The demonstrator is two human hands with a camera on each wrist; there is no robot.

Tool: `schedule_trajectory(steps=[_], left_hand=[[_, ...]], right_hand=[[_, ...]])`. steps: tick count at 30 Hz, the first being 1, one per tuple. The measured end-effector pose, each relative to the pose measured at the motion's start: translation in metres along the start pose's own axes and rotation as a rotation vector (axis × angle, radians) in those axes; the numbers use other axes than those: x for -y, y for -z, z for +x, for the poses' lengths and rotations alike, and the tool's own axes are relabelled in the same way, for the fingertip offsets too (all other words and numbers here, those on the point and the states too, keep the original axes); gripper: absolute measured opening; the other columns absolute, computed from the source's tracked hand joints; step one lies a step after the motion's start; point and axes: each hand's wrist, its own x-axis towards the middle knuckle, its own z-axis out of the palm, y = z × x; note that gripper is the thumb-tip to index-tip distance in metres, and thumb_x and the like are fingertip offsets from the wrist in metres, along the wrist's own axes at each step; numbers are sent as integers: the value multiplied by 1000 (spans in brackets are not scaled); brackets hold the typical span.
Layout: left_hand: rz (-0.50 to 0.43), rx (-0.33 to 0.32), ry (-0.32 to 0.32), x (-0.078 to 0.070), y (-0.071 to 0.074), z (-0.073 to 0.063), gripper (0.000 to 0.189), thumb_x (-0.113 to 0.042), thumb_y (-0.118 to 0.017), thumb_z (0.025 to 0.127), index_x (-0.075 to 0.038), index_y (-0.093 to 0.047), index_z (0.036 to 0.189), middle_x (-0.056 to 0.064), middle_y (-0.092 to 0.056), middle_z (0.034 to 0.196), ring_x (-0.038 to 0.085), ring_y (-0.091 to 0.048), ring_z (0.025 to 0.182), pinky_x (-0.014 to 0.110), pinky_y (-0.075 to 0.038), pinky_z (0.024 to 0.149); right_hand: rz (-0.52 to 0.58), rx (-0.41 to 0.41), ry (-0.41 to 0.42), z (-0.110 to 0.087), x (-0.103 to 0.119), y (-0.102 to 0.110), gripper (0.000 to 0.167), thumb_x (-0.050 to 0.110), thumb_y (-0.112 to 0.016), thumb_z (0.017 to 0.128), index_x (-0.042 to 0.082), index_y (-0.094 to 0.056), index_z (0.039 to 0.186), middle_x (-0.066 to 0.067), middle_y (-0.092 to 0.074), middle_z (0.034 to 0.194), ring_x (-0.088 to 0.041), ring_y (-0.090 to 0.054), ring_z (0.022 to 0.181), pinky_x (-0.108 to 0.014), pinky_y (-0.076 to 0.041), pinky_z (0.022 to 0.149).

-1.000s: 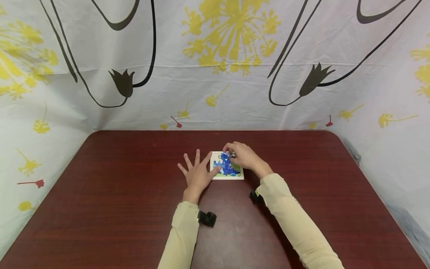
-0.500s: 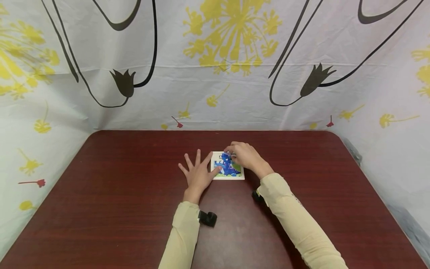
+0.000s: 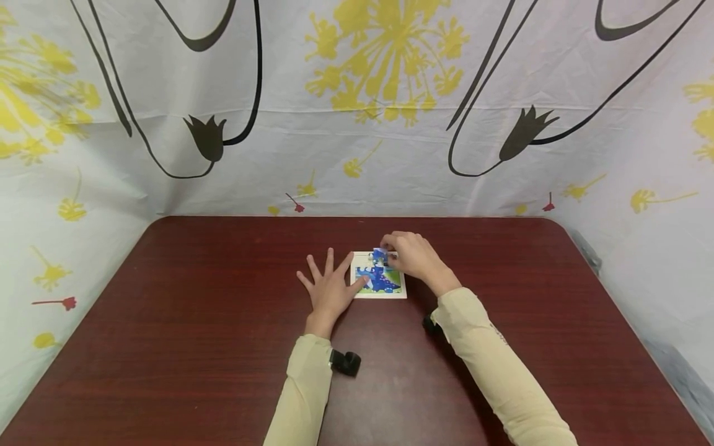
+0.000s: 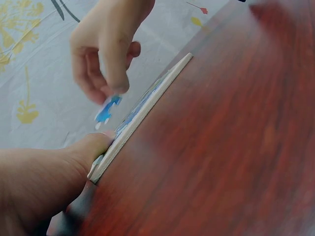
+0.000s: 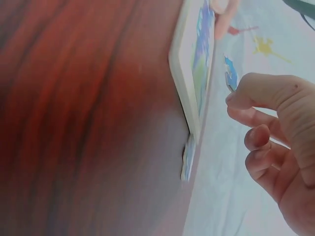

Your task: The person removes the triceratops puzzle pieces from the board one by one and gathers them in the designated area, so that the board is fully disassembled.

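A small square jigsaw puzzle board (image 3: pixel 385 296) with a pale frame and a blue dinosaur picture lies flat on the table. My left hand (image 3: pixel 329 291) rests at its left side with fingers spread, the thumb lying over the frame onto the picture. Above the board's upper part, my right hand (image 3: pixel 417 257) pinches a blue jigsaw piece (image 3: pixel 380 255) between thumb and finger. Both wrist views show this piece (image 4: pixel 107 112) held tilted and apart from the board. Part of the board's upper right is hidden behind the right hand.
Beside the board, another thin flat piece (image 5: pixel 188 158) lies on the table in the right wrist view. The dark red wooden table (image 3: pixel 195 347) reaches a white patterned cloth (image 3: pixel 312 155) behind and at the sides. Black wrist cameras (image 3: pixel 346 363) sit on the sleeves.
My right hand has risen a little and shifted right, lifting the blue jigsaw piece from the board's upper part. The left hand has stayed in place.
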Motion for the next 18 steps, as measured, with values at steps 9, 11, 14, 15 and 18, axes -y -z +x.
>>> schedule_trajectory(steps=[9,11,14,15,18], left_hand=[[-21,-4,-4,2,-1,-2,72,-63,-55,82,-30,-37,144,11,-18,153,48,5,135,69,8,97],[-18,5,-1,2,-2,-2,72,-63,-54,82,-31,-36,144,11,-17,153,48,6,135,69,8,97],[-16,12,-1,0,-2,-1,72,-64,-53,82,-32,-35,145,10,-16,154,47,7,136,69,9,97],[-19,10,1,-1,-1,-1,72,-64,-54,82,-32,-35,144,10,-16,153,47,7,136,68,9,97],[-22,5,1,-2,1,0,72,-63,-55,82,-31,-36,144,11,-17,153,47,6,136,68,9,98]], right_hand=[[129,-71,-162,-29,-36,20,21,8,-66,72,6,-62,93,-5,-60,82,-18,-53,67,-34,-44,61],[146,-97,-178,-37,-44,24,20,7,-64,72,5,-62,92,-5,-61,79,-19,-53,65,-34,-43,60],[173,-118,-211,-48,-55,28,20,7,-62,72,5,-62,92,-5,-62,76,-18,-52,62,-34,-42,59],[180,-120,-219,-51,-58,29,19,6,-62,73,5,-62,92,-5,-62,76,-18,-52,61,-34,-42,59],[199,-115,-246,-55,-67,28,19,5,-62,74,4,-61,93,-5,-60,76,-18,-51,62,-35,-42,60]])
